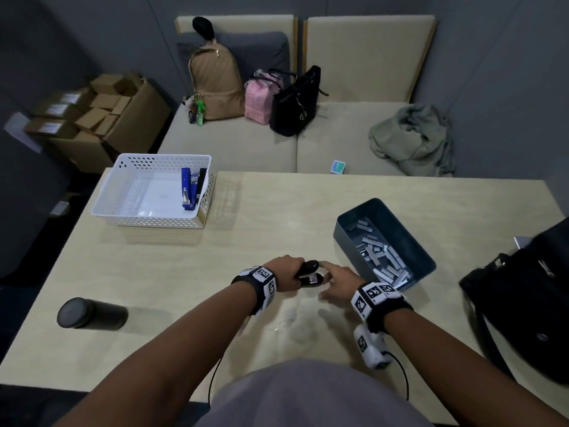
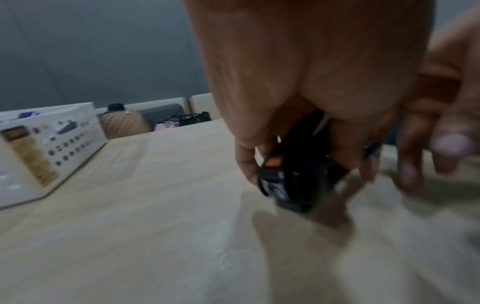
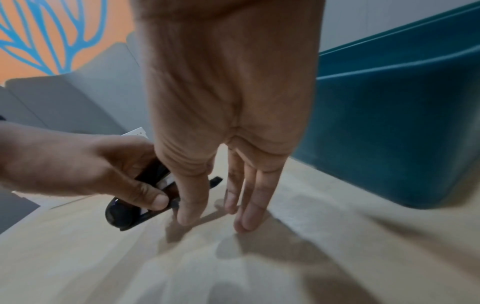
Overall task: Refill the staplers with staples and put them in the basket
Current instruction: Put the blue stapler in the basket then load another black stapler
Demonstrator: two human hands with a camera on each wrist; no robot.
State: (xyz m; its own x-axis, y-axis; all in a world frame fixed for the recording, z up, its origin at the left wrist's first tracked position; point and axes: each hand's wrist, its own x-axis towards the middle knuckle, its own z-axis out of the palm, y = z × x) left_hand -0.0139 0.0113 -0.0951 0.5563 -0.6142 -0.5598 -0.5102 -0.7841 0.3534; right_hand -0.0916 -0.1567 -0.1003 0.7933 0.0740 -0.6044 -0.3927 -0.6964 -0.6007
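A black stapler [image 1: 310, 272] [image 2: 293, 181] [image 3: 137, 203] sits just above the table's near middle, gripped by my left hand [image 1: 288, 271] [image 3: 85, 166], whose fingers and thumb curl round it. My right hand [image 1: 337, 277] [image 3: 223, 164] is beside the stapler's right end with straight fingers pointing down, one fingertip touching its top. A white perforated basket [image 1: 123, 208] [image 2: 39, 148] stands at the table's far left and holds a blue stapler [image 1: 189, 189] and a black one against its right wall. A dark blue bin [image 1: 409, 229] [image 3: 389, 123] of staple strips [image 1: 385, 257] stands right of my hands.
A black cylindrical bottle [image 1: 89, 312] lies at the near left of the table. A black bag [image 1: 523, 303] sits at the right edge. Behind the table a beige sofa [image 1: 246, 143] carries bags and a jacket. Cardboard boxes [image 1: 101, 115] are on the floor at left.
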